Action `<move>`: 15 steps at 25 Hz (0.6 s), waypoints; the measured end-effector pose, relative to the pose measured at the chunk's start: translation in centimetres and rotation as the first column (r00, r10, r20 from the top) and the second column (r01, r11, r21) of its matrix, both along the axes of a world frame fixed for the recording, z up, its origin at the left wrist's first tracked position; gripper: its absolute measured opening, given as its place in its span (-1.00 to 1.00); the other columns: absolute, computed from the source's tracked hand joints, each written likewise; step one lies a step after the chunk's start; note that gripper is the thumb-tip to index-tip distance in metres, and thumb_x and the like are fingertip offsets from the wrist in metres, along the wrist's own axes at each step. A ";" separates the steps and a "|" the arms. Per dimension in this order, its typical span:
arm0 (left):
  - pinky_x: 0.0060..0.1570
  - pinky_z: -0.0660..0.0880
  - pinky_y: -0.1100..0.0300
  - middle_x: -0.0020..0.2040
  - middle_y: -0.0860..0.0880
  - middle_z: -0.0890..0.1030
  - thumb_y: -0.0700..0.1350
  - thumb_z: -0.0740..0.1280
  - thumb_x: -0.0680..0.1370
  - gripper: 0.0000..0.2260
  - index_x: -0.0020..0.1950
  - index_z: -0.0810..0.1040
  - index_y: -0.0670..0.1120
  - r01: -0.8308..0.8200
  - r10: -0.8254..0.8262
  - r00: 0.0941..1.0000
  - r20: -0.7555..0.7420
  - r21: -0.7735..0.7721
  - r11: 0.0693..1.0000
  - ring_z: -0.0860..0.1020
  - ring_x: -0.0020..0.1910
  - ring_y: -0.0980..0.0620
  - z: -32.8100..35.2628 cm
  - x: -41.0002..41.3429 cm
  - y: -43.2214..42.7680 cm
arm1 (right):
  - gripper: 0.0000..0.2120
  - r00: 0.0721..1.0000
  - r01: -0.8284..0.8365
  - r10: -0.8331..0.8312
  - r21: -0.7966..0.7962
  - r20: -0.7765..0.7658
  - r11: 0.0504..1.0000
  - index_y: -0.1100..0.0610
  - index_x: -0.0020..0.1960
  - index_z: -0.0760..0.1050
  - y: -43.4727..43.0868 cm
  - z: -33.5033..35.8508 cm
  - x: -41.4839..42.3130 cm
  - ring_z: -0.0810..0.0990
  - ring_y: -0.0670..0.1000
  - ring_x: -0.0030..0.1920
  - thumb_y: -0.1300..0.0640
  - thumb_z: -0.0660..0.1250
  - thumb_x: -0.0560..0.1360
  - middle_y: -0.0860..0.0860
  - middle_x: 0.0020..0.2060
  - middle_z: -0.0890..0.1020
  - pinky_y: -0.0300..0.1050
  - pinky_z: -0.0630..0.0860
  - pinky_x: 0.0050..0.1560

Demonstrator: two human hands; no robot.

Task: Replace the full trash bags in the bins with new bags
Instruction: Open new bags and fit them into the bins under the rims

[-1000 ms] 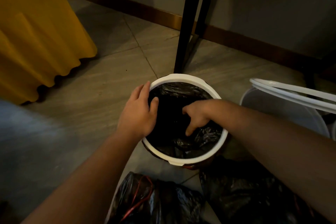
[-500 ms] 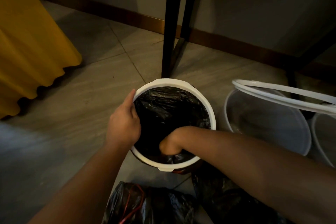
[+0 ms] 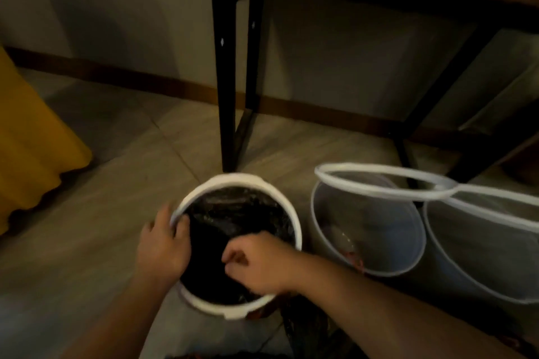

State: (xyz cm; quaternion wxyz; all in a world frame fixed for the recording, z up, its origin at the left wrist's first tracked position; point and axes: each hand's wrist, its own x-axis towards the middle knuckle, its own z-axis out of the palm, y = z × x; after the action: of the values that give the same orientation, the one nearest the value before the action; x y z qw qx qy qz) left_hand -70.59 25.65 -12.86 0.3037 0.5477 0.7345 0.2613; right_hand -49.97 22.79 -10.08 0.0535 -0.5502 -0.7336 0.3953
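I am observing the right hand pinching the black bag inside the white-rimmed bin while the left hand is gripping its rim, two empty bins sitting beyond; no legible writing.

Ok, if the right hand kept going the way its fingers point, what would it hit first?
Probably the black bag lining the bin; the right hand points left across the opening toward the left hand. Depth is unclear.
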 end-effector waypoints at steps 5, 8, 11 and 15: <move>0.08 0.56 -0.17 -0.02 -0.10 0.70 -0.15 0.54 0.52 -0.84 0.04 0.64 0.03 -0.080 0.038 0.984 0.176 0.235 0.969 0.66 0.06 -0.26 8.0 6.4 0.9 | -0.81 0.924 0.315 -0.284 0.092 -0.257 0.944 -0.33 0.02 0.62 0.3 8.2 6.3 0.71 -0.22 -0.12 -0.21 0.33 0.43 -0.25 -0.15 0.73 -0.13 0.69 0.06; -0.03 0.60 -0.05 -0.14 0.18 0.70 -0.04 0.50 0.53 -0.84 -0.03 0.60 0.21 -0.014 -0.100 0.942 0.321 0.334 0.942 0.68 -0.09 0.09 16.3 12.3 2.7 | -0.86 0.745 0.585 -0.464 0.135 -0.479 0.800 -0.25 -0.06 0.66 2.4 16.8 11.5 0.73 -0.07 -0.19 -0.18 0.38 0.41 -0.09 -0.21 0.74 0.12 0.71 -0.06; -0.13 0.50 0.23 -0.05 0.36 0.64 0.11 0.42 0.54 -0.88 0.06 0.57 0.25 0.135 -0.251 0.933 0.257 0.395 0.908 0.61 -0.10 0.30 25.0 17.1 4.8 | -0.90 0.644 0.736 -0.539 0.250 -0.542 0.629 -0.21 -0.03 0.65 4.4 25.1 17.8 0.73 -0.09 -0.20 -0.15 0.40 0.48 -0.09 -0.21 0.74 -0.04 0.69 -0.18; -0.01 0.57 0.20 0.03 0.25 0.62 0.08 0.39 0.62 -0.81 0.22 0.56 0.20 0.324 -0.390 0.910 0.138 0.352 0.878 0.59 -0.01 0.26 34.0 22.5 8.3 | -0.89 0.599 0.800 -0.665 0.360 -0.447 0.479 -0.17 -0.10 0.61 7.3 32.9 24.9 0.67 -0.24 -0.16 0.01 0.46 0.57 -0.19 -0.23 0.69 -0.42 0.56 -0.24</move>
State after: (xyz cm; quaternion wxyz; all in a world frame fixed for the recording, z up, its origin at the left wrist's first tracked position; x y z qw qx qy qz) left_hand -48.11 33.96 21.11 0.3273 0.6865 0.5326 0.3715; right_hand -25.04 30.11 22.83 0.4573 -0.7204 -0.4893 0.1803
